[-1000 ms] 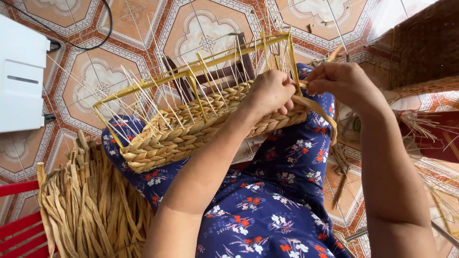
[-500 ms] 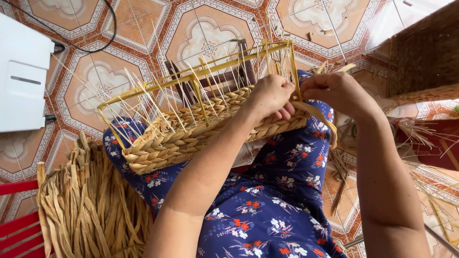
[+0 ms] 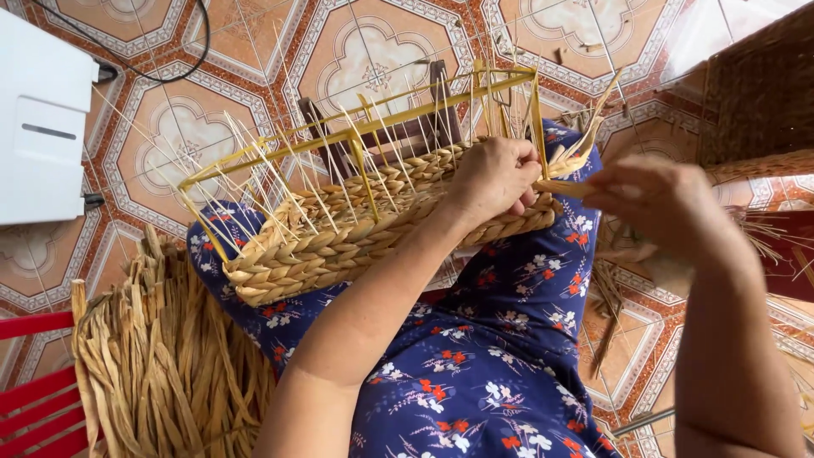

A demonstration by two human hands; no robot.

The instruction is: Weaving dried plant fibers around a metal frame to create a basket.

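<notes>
On my lap, across the blue floral dress (image 3: 475, 373), lies a half-woven basket (image 3: 356, 237), a yellow wire frame with thin pale stakes standing up from it and thick braided straw rows wound around its lower part. My left hand (image 3: 496, 174) sits curled on the basket's right end, fingers folded down over the top braided row and pressing against it. My right hand (image 3: 657, 199) is just beside that corner, blurred, its fingers closed in a pinch on a flat straw strand (image 3: 570, 170) that runs from the weave at the corner out toward the palm. Below my left arm, on the patterned tile floor (image 3: 373, 51), a loose bundle of dried straw (image 3: 161, 365) is heaped, touching the edge of a red slatted object (image 3: 34, 399). A white box (image 3: 42, 127) rests at the far left, and a dark woven basket (image 3: 759, 93) stands at the upper right.
</notes>
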